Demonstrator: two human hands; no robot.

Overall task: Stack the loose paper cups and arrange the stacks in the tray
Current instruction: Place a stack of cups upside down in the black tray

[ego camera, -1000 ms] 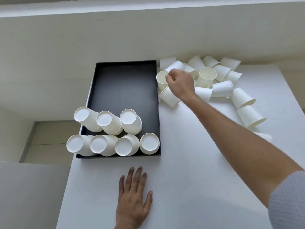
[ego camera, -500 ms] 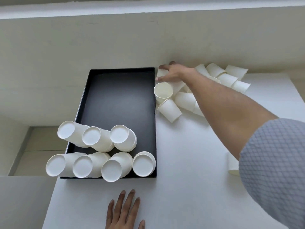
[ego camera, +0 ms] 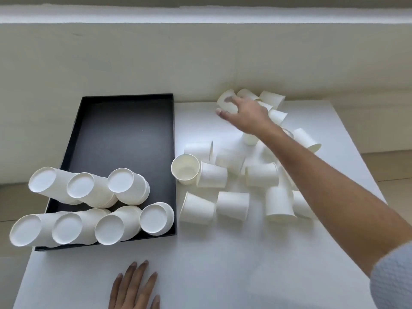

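Note:
A black tray lies on the left of the white table. Several stacks of white paper cups stand in its near end, bottoms up. Loose paper cups lie scattered to the right of the tray, most of them tipped over; one shows its open mouth. My right hand reaches to the far cups by the wall, its thumb and fingers curled round one blurred cup. My left hand rests flat on the table's near edge with fingers spread, holding nothing.
A pale wall rises just behind the table. The table's right edge runs close to the outermost cups. The far half of the tray holds no cups. My right forearm covers some of the loose cups.
The loose cups have been pulled from a tight pile at the back into a wider spread nearer me. My right hand moved right along the back to another cup. My left hand stays flat.

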